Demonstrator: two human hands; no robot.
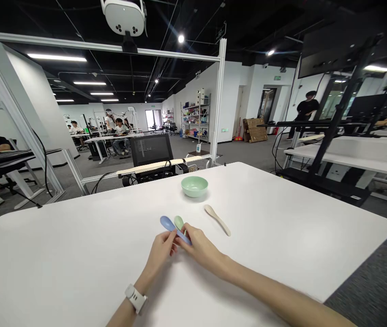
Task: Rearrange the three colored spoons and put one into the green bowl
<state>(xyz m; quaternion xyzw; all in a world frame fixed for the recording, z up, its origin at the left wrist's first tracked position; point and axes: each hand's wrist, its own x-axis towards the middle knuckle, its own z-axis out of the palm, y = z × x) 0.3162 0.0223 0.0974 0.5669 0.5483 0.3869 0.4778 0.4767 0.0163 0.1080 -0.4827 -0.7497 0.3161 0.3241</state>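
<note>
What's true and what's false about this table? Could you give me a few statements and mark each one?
1. A blue spoon is held between the left hand and the right hand. True.
2. The mint-green bowl sits upside down. False: it stands with its opening facing up.
3. The cream spoon lies inside the bowl. False: it lies on the white table, apart from the bowl.
4. A white watch is on the left wrist. True.
</note>
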